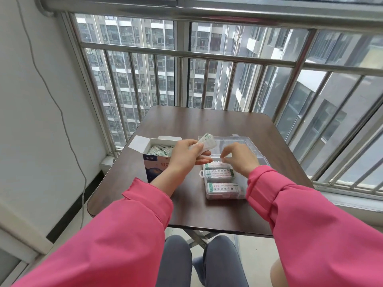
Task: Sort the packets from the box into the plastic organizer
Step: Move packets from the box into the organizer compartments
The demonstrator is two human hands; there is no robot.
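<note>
Packets: a bunch [204, 142] held above the organizer's far left; more in the box  
Organizer [224, 195]: clear plastic, lid open, right of the box on the desk [186, 208]  
Box [154, 160]: flaps open, left  
Left hand [186, 155]: grips the bunch  
Right hand [240, 158]: over the organizer, fingertips pinched; whether they hold a packet I cannot tell
</note>
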